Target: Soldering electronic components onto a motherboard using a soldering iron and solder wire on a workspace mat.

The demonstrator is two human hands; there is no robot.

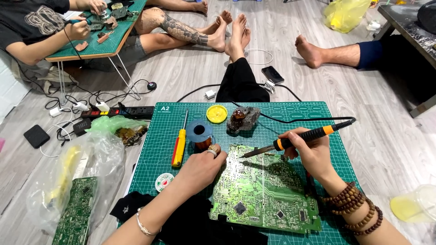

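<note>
Holding iron (303,137) pen-style in right hand (313,154), tip on board (265,188) at lower centre. Left hand (202,168), loosely curled, steadies board's edge. I judge board light, stiff, fragile; grip edges only.

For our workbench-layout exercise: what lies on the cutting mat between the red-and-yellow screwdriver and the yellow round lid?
In the head view, a solder spool stands between the screwdriver and the yellow lid, just above the left hand.
</note>
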